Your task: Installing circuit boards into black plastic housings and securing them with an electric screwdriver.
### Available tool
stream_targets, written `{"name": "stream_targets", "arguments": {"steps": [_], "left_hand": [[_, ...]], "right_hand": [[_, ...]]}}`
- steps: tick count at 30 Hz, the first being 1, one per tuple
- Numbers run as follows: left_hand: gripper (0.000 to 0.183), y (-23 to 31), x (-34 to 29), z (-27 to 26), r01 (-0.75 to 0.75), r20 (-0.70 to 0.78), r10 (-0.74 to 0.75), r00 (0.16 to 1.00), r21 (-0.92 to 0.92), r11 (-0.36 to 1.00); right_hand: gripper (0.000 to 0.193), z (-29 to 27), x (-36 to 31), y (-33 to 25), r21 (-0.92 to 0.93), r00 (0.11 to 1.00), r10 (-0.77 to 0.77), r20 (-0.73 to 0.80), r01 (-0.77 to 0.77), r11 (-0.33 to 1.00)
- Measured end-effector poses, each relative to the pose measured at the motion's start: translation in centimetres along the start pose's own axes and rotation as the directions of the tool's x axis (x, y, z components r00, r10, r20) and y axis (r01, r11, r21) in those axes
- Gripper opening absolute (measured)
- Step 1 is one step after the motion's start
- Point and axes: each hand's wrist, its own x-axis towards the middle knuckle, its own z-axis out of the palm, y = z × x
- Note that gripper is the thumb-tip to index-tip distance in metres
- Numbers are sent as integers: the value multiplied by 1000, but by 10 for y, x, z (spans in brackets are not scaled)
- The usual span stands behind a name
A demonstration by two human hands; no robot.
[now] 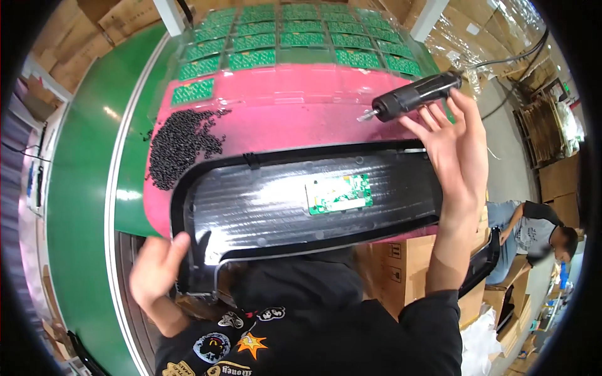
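Note:
A long black plastic housing (pixel 269 219), its hollow side facing up, lies tilted across the near part of the pink mat. My left hand (pixel 157 266) grips its left end, thumb over the rim and the other fingers partly hidden. Inside the housing, right of the middle, sits a green circuit board (pixel 339 194). My right hand (pixel 456 141), palm turned up, holds a black electric screwdriver (pixel 417 97) at its fingertips above the housing's right end. The bit points left over the mat; some fingers are hidden behind the tool.
Black screws (pixel 179 144) lie heaped on the pink mat (pixel 276 119) at left. Clear trays of green circuit boards (pixel 301 39) stand at the back. Cardboard boxes (pixel 401 269) are at near right. Another person (pixel 533 232) sits farther right.

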Motion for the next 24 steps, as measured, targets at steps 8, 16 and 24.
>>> {"name": "stream_targets", "arguments": {"steps": [8,16,24], "left_hand": [[74,-44,-62,78,113,131,-89,987,-976,-185],[81,-33,-50,41,-365,-415,54,908,-850,-381],[62,-87,-88,-27,-787,-752,-284,595,-617,-14]], "right_hand": [[38,89,-88,25,-429,471,493,731,880,-205],[28,118,-157,8,-187,453,769,450,890,-415],[26,101,-184,17,101,494,787,369,820,-563]]}}
